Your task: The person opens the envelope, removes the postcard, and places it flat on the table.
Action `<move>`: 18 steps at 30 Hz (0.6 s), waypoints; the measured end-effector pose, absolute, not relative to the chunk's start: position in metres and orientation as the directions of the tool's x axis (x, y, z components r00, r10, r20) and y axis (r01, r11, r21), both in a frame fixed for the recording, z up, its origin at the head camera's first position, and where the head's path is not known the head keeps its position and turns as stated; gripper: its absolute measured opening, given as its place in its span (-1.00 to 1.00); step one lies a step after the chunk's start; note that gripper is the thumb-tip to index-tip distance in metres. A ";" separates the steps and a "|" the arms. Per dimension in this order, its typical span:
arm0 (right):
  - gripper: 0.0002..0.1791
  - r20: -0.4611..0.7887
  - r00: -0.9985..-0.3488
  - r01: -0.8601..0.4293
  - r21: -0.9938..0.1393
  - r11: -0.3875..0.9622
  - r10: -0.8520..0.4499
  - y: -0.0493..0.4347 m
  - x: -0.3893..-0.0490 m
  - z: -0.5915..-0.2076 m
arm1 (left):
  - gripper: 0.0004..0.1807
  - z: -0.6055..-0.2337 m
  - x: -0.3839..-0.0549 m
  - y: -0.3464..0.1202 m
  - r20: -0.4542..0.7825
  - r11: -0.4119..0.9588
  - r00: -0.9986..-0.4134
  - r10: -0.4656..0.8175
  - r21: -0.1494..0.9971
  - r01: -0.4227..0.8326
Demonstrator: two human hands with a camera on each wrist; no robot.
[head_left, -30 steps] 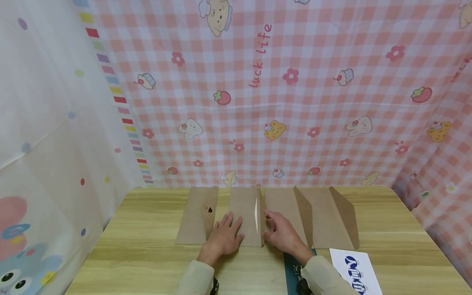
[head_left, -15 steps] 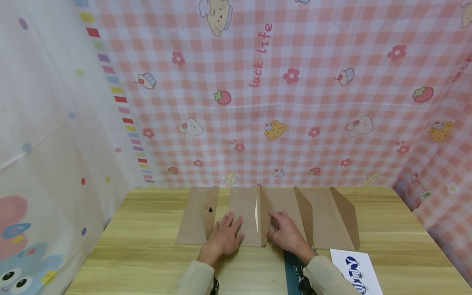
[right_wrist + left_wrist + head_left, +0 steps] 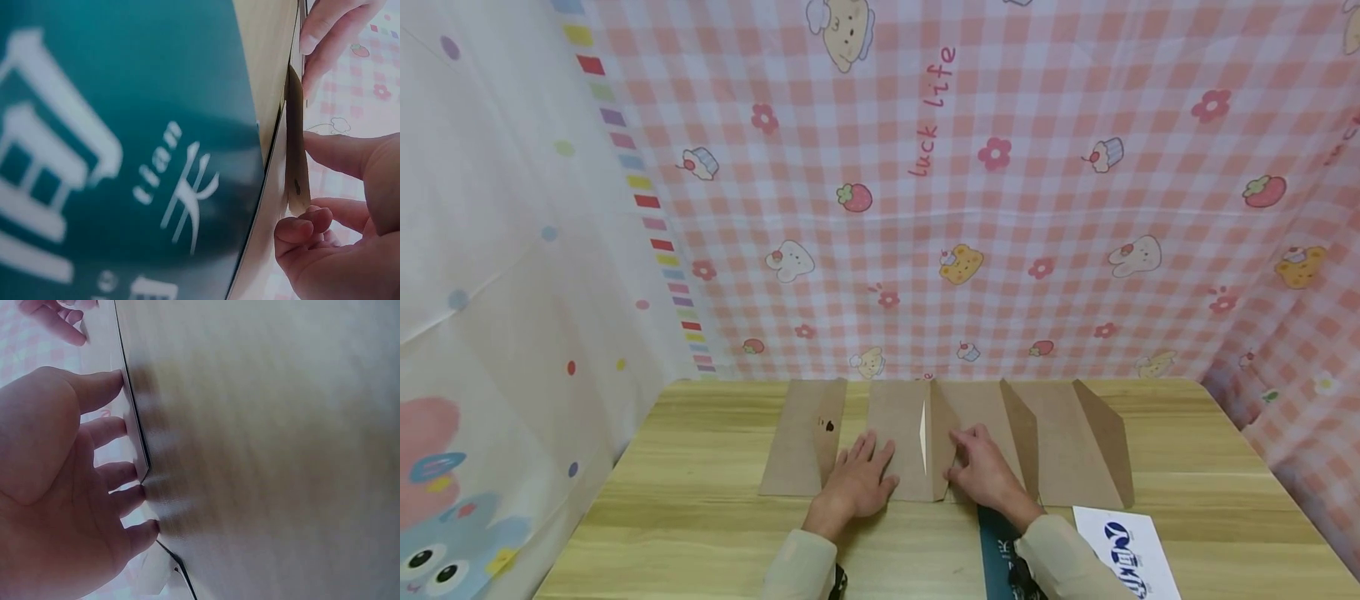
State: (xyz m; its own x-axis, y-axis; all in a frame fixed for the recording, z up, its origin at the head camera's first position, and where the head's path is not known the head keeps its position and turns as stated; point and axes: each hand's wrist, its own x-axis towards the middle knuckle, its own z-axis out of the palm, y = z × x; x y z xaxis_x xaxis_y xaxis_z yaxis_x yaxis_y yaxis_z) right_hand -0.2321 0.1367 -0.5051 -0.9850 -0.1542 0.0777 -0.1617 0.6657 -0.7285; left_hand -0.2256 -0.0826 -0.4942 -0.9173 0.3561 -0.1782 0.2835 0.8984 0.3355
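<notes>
Several brown paper envelopes lie in a row on the table. My left hand rests flat on the second envelope from the left, fingers spread. At that envelope's right side my right hand holds the edge of its raised flap with thumb and index finger. A white sliver of paper shows beside the fold. In the right wrist view the flap stands up by the thumb, and the other fingers are curled. The leftmost envelope has a small dark mark on its flap.
Two more envelopes, one of them the rightmost envelope, lie to the right with flaps spread out. A teal booklet or card with white characters sits under the right forearm. A white card with blue lettering is beside the right sleeve. Patterned cloth hangs behind the table.
My right hand has moved slightly to the right, and the second envelope's flap has swung open farther to the right with it. My left hand has stayed in place.
</notes>
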 end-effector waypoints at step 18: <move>-0.34 0.126 -0.975 -0.221 -0.666 0.712 -0.184 0.136 -0.239 -0.506 | -0.38 -0.495 -0.226 -0.083 -0.182 0.899 -0.917 0.356 0.333 0.283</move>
